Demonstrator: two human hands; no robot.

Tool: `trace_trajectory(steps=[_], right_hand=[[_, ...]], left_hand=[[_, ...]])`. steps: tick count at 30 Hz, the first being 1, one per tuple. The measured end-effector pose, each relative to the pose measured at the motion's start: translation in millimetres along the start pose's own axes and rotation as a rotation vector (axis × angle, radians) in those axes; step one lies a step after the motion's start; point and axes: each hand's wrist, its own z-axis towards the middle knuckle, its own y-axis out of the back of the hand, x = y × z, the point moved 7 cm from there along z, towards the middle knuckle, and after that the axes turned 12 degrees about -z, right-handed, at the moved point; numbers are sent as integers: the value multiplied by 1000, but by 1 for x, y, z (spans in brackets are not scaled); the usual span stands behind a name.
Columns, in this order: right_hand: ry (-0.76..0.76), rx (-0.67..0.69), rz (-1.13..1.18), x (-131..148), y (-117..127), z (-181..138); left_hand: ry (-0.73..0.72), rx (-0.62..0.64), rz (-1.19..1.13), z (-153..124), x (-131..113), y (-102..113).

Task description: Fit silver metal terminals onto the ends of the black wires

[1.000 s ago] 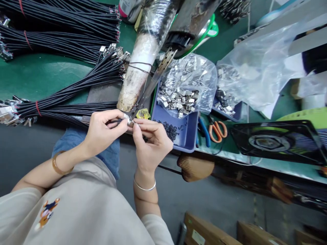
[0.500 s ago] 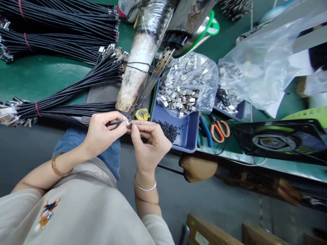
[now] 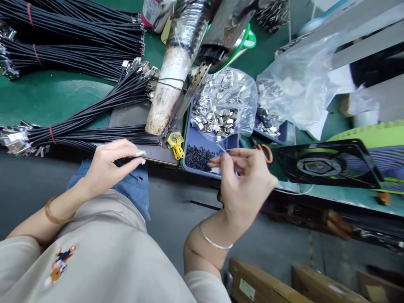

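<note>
Thin pale rod (image 3: 221,147), pinched between the thumb and forefinger of my right hand (image 3: 244,181), angles over the blue tray (image 3: 197,171), where small black pieces (image 3: 196,156) lie beside metal connectors (image 3: 217,120) in a clear bag (image 3: 248,99). I judge a light pinch best, with the rod's far tip clear of the film. My left hand (image 3: 109,164) hangs at the edge of the green bench (image 3: 63,90), thumb and forefinger apart; whether its curled fingers grasp the dark cable (image 3: 137,177) below, I cannot tell.
</note>
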Motion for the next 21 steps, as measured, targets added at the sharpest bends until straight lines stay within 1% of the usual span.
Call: trace_trajectory(steps=[1,2,4,5,6,8,10,12,14,16,17,19,20,21], right_hand=[[0,-11,-77,-10,-2,9],[2,-36,-159,-19,-4,20],[13,-64,-334,-33,-13,40],[16,-53,-408,-39,-20,49],[18,-13,-470,-43,-28,56],[47,73,-540,-44,-43,65],[114,129,-571,-37,-52,66],[201,151,-613,-25,-57,61],[256,173,-694,-15,-60,56],[273,196,-785,-9,-63,53],[278,206,-816,-8,-64,52],[296,219,-830,-6,-65,51],[303,214,-812,-6,-64,51],[302,193,-776,-5,-61,51]], left_hand=[[-62,-17,111,3,-2,3],[-107,0,225,8,-1,3],[-115,52,425,17,8,0],[-111,80,491,22,13,-2],[-116,92,528,26,18,-4],[-119,83,526,31,24,-5],[-119,64,459,33,25,-4],[-121,62,379,32,20,-2],[-129,90,319,29,9,-1],[-144,179,260,25,-6,-4],[-155,257,214,23,-14,-9],[-168,457,99,16,-28,-21],[-157,533,38,13,-33,-27],[-122,583,-27,11,-35,-31]])
